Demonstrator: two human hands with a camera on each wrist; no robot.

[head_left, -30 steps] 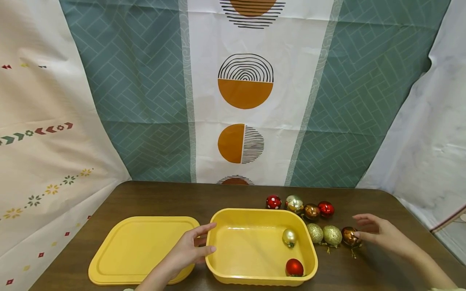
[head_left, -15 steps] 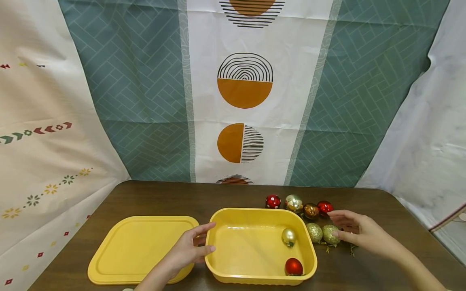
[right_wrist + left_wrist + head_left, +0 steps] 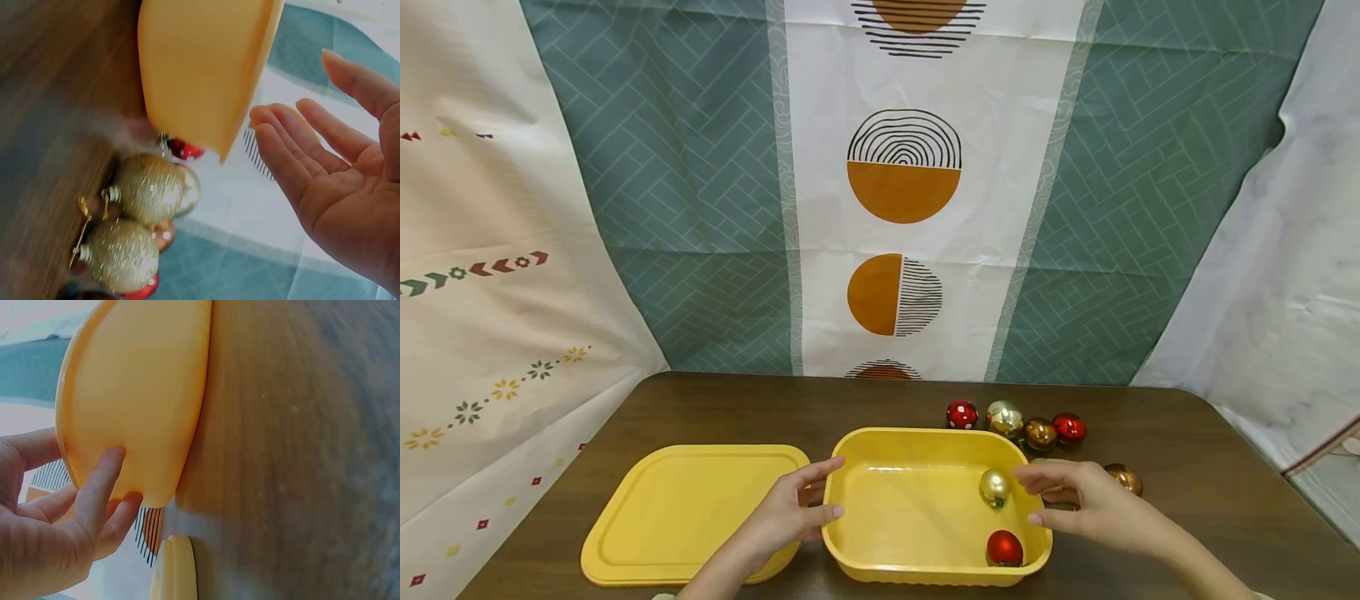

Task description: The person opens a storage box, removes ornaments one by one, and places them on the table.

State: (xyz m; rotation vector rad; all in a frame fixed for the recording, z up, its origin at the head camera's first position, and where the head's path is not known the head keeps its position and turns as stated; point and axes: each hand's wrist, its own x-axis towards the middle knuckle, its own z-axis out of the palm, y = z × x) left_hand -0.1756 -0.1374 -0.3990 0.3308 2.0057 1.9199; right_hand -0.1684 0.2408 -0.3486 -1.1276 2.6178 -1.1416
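Note:
A yellow plastic container (image 3: 917, 500) stands on the table with a gold bauble (image 3: 995, 488) and a red bauble (image 3: 1004, 548) inside, near its right end. At its left end, my left hand (image 3: 793, 504) holds the rim, thumb and index finger over the edge. Other fingers of that hand lie against the outer wall (image 3: 137, 394). My right hand (image 3: 1086, 504) hovers at the right rim, holding nothing, its fingers (image 3: 287, 144) spread apart. Two glittery gold baubles (image 3: 150, 187) sit on the table close to that hand, mostly hidden behind it in the head view.
A flat yellow lid (image 3: 692, 517) lies left of the container. Behind the container are a red dotted bauble (image 3: 962, 414), a pale gold one (image 3: 1004, 419), a brown one (image 3: 1040, 434) and a red one (image 3: 1070, 428). Another brown bauble (image 3: 1124, 478) lies farther right.
My right hand has moved left, from beside the brown bauble past the glittery gold ones to the container's right rim. The left hand and the container stay nearly where they were.

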